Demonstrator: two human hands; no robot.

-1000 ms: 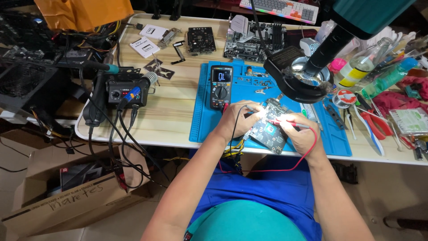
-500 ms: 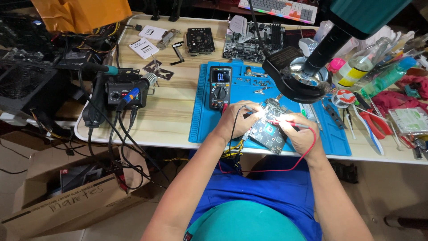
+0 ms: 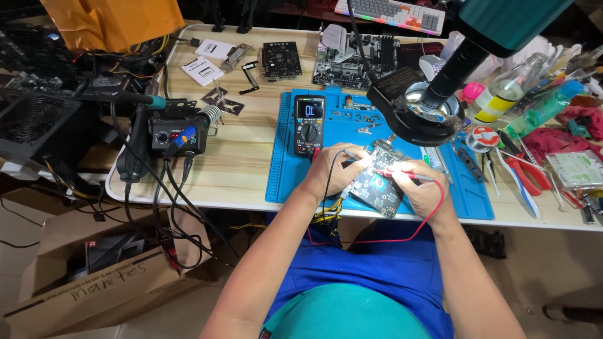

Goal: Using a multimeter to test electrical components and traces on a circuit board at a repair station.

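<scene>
Board [image 3: 375, 185] sits on the blue mat [image 3: 282, 182] at the near bench [image 3: 245, 163] edge, tilted, right under the lit magnifier lamp [image 3: 411, 116]. That puts light and lens on the probing spot and keeps it close to the body.

Left hand [image 3: 333, 171] rests on the board's left edge, fingers curled shut around what looks like the black probe, tip on the upper-left of the board. The hand likely also pins the board so it doesn't skate. Black lead [image 3: 328, 188] drops off the bench edge.

Right hand [image 3: 422, 188] has its fingers pinched on the red probe [image 3: 414, 177], held pen-style, low angle, tip on the board's upper-right area. Glare washes out the exact contact pt. Red lead [image 3: 402, 237] loops down over the lap, slack, so no pull on the tip.

Meter [image 3: 309, 124] lies flat just behind the left hand, on the mat, display facing up, readable w/o moving either hand. Both leads plug in at its near end.

Rest:
- solder station [image 3: 178, 134] to the left, off the mat, cables hanging over the edge; well apart from the board.
- more boards [image 3: 355, 53] at the back, out of the work zone.
- pliers, cutters [image 3: 524, 169] and bottles [image 3: 502, 94] on the right side, within right-hand reach.
- small parts/screws [image 3: 358, 118] on the mat behind the board.
- cardboard box [image 3: 94, 276] on the floor, left.
</scene>
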